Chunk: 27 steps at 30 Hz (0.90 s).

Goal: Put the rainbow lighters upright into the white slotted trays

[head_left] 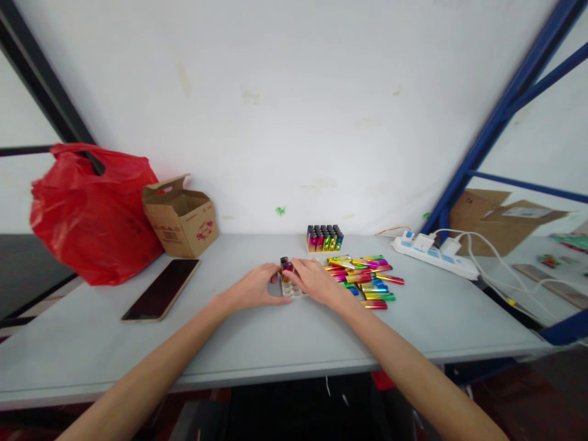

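Observation:
A small clear plastic tray [293, 292] with round-edged slots lies on the grey table, partly covered by my hands. At its left end stand a couple of black-topped lighters [285, 267], at least one with a red and gold metallic body. My left hand [255, 285] curves around the tray's left end, thumb along the near edge and fingers by the lighters, gripping it. From the right, my right hand [316, 280] reaches over the tray, its fingertips closed on a lighter in the tray. Right of it lies a loose pile of shiny multicoloured lighters [362, 277].
Behind the pile stands a filled block of upright lighters [325, 239]. A phone [162, 290], an open cardboard box [182, 222] and a red plastic bag [94, 214] are on the left. A white power strip [434, 257] with plugs and cables lies right.

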Available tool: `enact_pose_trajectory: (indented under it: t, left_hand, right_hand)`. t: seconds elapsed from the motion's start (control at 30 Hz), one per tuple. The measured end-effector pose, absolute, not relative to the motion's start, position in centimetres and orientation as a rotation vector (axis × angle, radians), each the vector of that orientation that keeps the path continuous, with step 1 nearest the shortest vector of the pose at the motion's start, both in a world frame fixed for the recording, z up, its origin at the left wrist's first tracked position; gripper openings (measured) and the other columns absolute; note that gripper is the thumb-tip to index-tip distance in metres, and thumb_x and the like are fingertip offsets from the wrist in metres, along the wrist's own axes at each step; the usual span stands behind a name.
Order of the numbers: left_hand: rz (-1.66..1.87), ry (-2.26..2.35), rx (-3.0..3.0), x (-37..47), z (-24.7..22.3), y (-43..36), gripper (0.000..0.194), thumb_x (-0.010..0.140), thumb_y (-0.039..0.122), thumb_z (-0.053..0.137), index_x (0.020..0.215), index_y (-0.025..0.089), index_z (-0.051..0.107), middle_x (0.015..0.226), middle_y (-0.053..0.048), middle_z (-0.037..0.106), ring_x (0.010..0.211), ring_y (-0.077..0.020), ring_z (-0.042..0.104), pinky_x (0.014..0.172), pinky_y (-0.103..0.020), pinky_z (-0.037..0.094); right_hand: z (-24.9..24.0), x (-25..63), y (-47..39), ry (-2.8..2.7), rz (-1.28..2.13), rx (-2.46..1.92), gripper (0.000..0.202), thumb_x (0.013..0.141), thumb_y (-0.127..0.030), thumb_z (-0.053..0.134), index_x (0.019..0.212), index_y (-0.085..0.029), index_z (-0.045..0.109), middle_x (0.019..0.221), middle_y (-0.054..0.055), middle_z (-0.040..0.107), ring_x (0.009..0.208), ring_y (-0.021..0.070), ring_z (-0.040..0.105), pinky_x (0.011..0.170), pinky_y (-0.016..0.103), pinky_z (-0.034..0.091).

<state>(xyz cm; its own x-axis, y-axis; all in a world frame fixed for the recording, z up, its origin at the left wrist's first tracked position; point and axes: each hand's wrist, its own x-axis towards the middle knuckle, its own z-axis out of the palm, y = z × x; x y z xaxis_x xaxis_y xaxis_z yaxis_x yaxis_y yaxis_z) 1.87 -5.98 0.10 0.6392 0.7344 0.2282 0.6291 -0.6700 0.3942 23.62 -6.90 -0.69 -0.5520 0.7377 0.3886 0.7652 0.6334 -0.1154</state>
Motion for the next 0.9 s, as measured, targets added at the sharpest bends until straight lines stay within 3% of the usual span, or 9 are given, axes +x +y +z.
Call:
enact_pose_trajectory:
  t: [0.17, 0.37, 0.63, 0.9]
  left_hand:
    - [0.509, 1.140, 2.578, 1.8, 0.0, -6.0, 0.055, 0.075, 0.070, 0.075, 0.087, 0.020, 0.057, 0.087, -0.004, 0.062, 0.078, -0.0220, 0.058, 0.073, -0.035, 0.046]
    - [0.518, 1.131, 2.582, 1.6, -0.1, -5.8, 0.056, 0.075, 0.072, 0.074, 0.086, 0.020, 0.056, 0.087, -0.004, 0.061, 0.077, -0.0214, 0.057, 0.072, -0.034, 0.045]
    - [0.496, 1.133, 2.602, 1.6, -0.2, -5.7, 0.059, 0.075, 0.077, 0.071, 0.083, 0.022, 0.052, 0.088, -0.005, 0.062, 0.079, -0.0232, 0.059, 0.074, -0.036, 0.047]
    - [0.470, 1.152, 2.587, 1.6, -0.1, -5.8, 0.060, 0.075, 0.077, 0.071, 0.086, 0.020, 0.055, 0.090, -0.005, 0.063, 0.080, -0.0240, 0.060, 0.073, -0.035, 0.046]
  right_hand:
    - [-0.6, 23.7, -7.1, -2.458, -0.042, -1.194, 0.034, 0.110, -0.046, 0.050, 0.110, -0.015, 0.064, 0.102, 0.011, 0.073, 0.097, 0.0253, 0.068, 0.089, 0.036, 0.045]
    - [1.8, 29.7, -6.4, -2.082, 0.103, -1.178, 0.033, 0.112, -0.040, 0.041, 0.102, -0.020, 0.064, 0.090, 0.005, 0.071, 0.085, 0.0196, 0.066, 0.081, 0.031, 0.047]
    - [1.0, 42.9, -6.2, -2.107, 0.033, -1.487, 0.023, 0.097, -0.030, 0.060, 0.109, -0.018, 0.074, 0.108, 0.014, 0.077, 0.100, 0.0291, 0.072, 0.098, 0.047, 0.054]
    - [1.0, 44.7, -12.1, -2.249, 0.207, -1.388, 0.027, 0.100, -0.037, 0.060, 0.118, -0.022, 0.075, 0.120, 0.012, 0.075, 0.109, 0.0276, 0.071, 0.097, 0.043, 0.058]
